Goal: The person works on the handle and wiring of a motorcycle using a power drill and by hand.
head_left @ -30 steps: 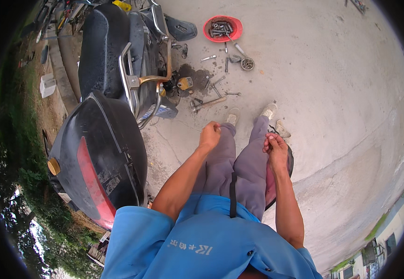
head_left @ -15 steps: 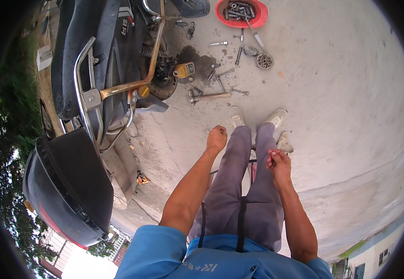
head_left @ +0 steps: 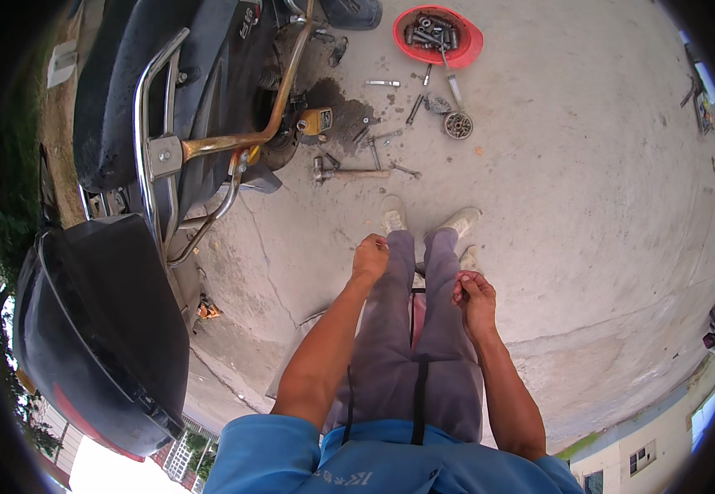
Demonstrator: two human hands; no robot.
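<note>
My left hand (head_left: 371, 257) hangs in front of my left knee, its fingers curled. What lies inside it, if anything, is hidden. Beside my right leg, my right hand (head_left: 476, 298) has thumb and fingers pressed together; anything between them is too small to name. Neither hand touches the tools on the ground. Ahead of my shoes lie a hammer (head_left: 353, 174) with a wooden handle and a small wrench (head_left: 406, 171). A yellow bottle (head_left: 315, 121) sits by the scooter's wheel, close to a dark wet stain (head_left: 345, 111).
A scooter (head_left: 119, 107) with a metal rear rack (head_left: 226, 143) and black top box (head_left: 110, 321) stands at my left. Farther ahead are a red hard-hat-shaped bowl (head_left: 470, 54) of sockets and a round tin (head_left: 458, 125) of small metal parts. A building edges the lower right.
The view has shifted, so the tools and scooter appear displaced. Both hands stay curled near my legs, in much the same pose.
</note>
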